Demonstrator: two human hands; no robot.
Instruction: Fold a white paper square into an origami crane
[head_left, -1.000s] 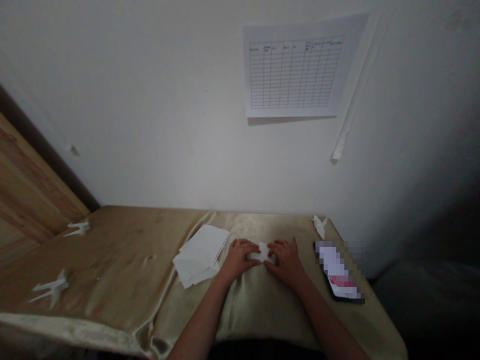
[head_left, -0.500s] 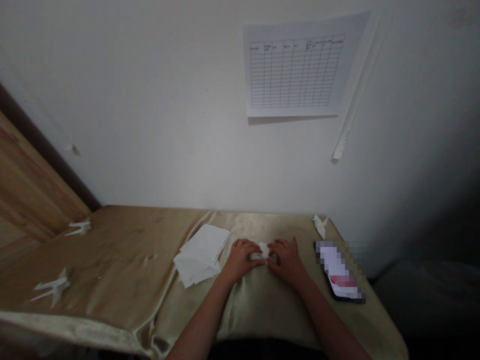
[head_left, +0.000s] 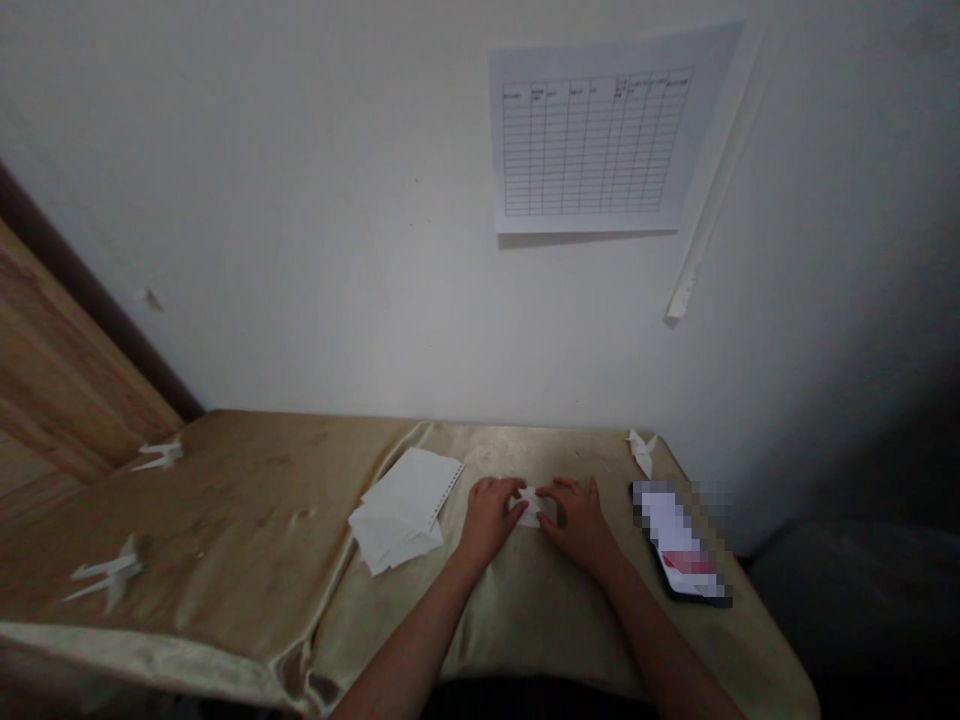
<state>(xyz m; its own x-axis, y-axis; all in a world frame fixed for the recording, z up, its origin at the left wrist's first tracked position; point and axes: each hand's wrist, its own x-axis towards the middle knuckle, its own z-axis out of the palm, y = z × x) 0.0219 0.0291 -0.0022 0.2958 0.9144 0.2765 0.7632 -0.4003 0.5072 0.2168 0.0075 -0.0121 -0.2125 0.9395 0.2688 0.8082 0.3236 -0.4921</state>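
My forearms reach in over the near edge of the gold cloth [head_left: 525, 630]. Off to my left on it lies a white winged paper figure [head_left: 109, 575]; to my right, beyond my right forearm, is a phone [head_left: 679, 540], its lit screen partly pixelated. Between them, my left hand [head_left: 491, 515] pinches the left side of a small white folded paper [head_left: 531, 507] between thumb and fingers, and my right hand [head_left: 581, 520] pinches its right side, one finger standing up. The paper lies low at the cloth; in this dim light its folds are hard for me to make out. Just left of my left hand, loose white sheets [head_left: 409, 500] overlap, one with a perforated edge. Farther off are a second paper figure [head_left: 161, 455] at left and a third paper figure [head_left: 642, 452] beyond the phone. Behind, a printed grid sheet [head_left: 600, 140] hangs on the pale wall [head_left: 300, 250].
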